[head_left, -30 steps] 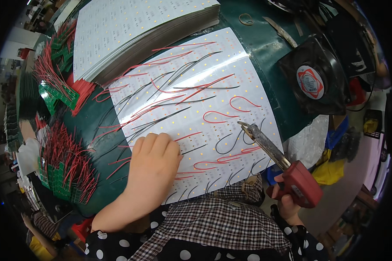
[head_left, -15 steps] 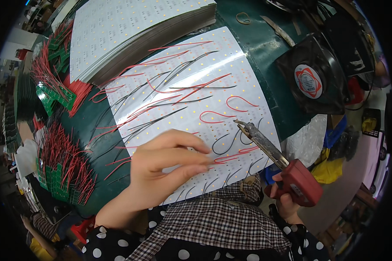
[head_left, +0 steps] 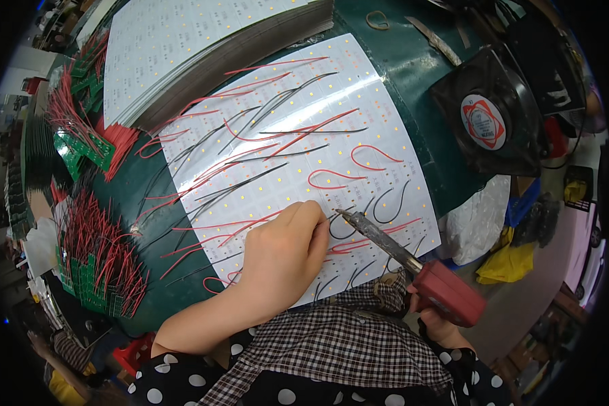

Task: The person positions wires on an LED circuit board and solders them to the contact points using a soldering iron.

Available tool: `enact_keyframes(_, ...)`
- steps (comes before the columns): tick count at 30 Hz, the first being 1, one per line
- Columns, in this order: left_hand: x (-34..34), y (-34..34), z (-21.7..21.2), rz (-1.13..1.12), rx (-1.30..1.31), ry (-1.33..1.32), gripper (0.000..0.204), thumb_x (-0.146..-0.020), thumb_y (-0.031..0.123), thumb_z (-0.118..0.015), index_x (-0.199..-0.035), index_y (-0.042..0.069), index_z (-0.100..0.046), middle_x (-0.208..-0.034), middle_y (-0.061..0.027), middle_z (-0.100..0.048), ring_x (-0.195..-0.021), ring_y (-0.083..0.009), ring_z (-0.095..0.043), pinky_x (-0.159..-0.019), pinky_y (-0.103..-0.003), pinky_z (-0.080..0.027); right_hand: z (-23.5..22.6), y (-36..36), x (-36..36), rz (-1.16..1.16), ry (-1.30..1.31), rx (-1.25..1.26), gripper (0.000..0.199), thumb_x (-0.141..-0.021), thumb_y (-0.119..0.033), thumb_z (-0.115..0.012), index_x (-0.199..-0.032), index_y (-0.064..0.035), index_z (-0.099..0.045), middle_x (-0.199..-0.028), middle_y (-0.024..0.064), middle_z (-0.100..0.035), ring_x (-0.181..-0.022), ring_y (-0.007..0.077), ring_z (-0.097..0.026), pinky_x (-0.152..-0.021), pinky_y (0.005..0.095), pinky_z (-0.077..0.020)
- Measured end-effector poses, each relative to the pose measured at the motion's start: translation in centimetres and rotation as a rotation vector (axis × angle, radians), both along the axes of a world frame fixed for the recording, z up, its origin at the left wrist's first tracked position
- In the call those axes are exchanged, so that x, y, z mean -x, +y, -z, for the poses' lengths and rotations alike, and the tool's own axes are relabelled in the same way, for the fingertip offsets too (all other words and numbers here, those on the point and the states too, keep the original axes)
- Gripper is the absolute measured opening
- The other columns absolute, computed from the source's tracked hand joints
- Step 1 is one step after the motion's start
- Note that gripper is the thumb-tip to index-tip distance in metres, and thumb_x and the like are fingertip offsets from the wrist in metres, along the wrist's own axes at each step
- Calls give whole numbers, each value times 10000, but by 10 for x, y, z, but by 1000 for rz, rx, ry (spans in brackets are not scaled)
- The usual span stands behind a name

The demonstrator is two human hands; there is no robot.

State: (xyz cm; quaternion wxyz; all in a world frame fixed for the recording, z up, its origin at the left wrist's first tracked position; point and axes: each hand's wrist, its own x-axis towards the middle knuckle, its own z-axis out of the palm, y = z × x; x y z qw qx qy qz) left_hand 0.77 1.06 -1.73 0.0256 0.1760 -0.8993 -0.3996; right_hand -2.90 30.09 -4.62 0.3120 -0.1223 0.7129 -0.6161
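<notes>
My left hand (head_left: 284, 250) is closed over a white printed LED board sheet (head_left: 389, 125), its back turned up and its fingers curled down. What the fingertips pinch, if anything, is hidden. A black wire (head_left: 343, 237) curves out right beside them. My right hand (head_left: 438, 326) grips the red handle of a soldering gun (head_left: 450, 291). Its metal tip comes close to my left fingers, above the sheet. Red wires (head_left: 331, 174) and black wires (head_left: 264, 178) lie scattered over the sheet, some bent into loops.
A thick stack of white sheets (head_left: 203, 47) stands at the far left. Bundles of red wires (head_left: 101, 230) with green circuit boards (head_left: 84, 281) sit along the left of the green table. On the right stand a black fan (head_left: 484, 122) and a knife (head_left: 433, 39).
My left hand has turned over and closed, its fingertips still near the sheet's middle. The soldering gun has moved left and down, its tip now near those fingers.
</notes>
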Motion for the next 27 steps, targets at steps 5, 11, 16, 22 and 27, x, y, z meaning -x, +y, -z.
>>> enact_keyframes(5,2,1,0,-1,16,-18,85,-785,20,-640,-796,10,-557,-694,-95,-580,-584,-175,-595,-525,-270,-453,2,7,0,-109,173,-156,611,-748,-310,-759,-1185,55,-538,-906,87,-673,-709,153,-659,-633,262,-519)
enact_keyframes(11,5,-1,-3,20,17,-73,89,-791,28,-619,-771,16,-534,-674,-99,-559,-570,-206,-578,-516,-295,-445,3,6,7,-250,449,-196,554,-744,-310,-755,-1123,55,-583,-993,118,-659,-808,209,-667,-684,284,-526)
enact_keyframes(16,6,-1,-2,38,19,-58,79,-787,25,-607,-778,16,-528,-667,-104,-555,-559,-224,-571,-516,-307,-444,-7,-4,-4,-33,64,-76,558,-726,-219,-774,-1148,69,-548,-988,110,-651,-813,176,-656,-668,253,-523)
enact_keyframes(22,1,5,-6,109,272,-108,83,-750,20,-630,-796,40,-564,-765,-97,-582,-646,-230,-585,-530,-321,-459,-20,-21,0,159,-180,80,681,-681,-210,-830,-1188,89,-489,-889,93,-648,-702,117,-627,-610,210,-497)
enact_keyframes(27,-18,3,-11,280,491,126,237,-678,67,-637,-912,51,-604,-834,-63,-560,-767,-215,-565,-504,-301,-448,-22,-25,3,191,-168,144,748,-673,-297,-843,-1188,102,-476,-890,85,-643,-671,115,-611,-605,227,-498)
